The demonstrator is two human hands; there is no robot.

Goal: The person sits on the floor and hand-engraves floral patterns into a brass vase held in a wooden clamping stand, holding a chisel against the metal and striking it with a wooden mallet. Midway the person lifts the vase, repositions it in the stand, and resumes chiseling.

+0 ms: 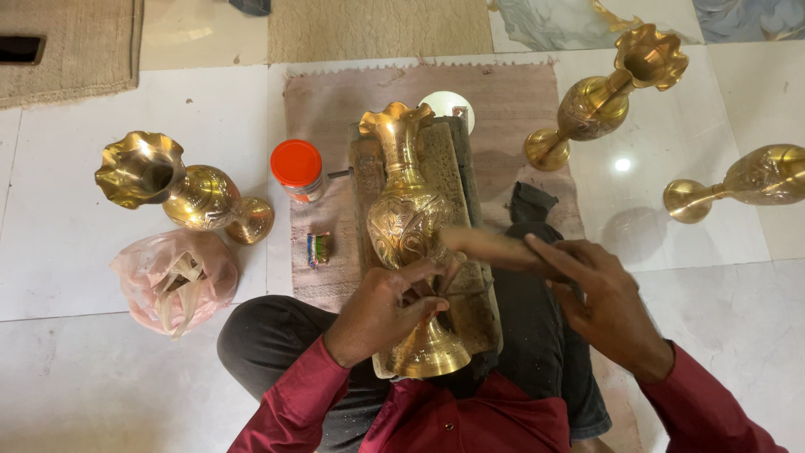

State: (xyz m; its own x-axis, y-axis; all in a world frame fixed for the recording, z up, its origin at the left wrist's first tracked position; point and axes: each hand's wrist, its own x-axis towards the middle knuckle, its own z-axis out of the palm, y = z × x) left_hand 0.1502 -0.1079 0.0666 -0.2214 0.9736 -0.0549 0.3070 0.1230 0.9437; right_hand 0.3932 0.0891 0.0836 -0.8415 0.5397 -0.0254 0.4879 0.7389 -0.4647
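Mid-chasing at frame centre: left hand [387,304] closed on vase [407,220] neck, right hand [599,302] gripping blurred mallet [495,249]; next, presumably, a controlled strike.

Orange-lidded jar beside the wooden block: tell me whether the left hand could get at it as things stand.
Probably yes. The orange-lidded jar stands on the mat left of the block, nothing lying between, but the left hand is now occupied on the brass vase.
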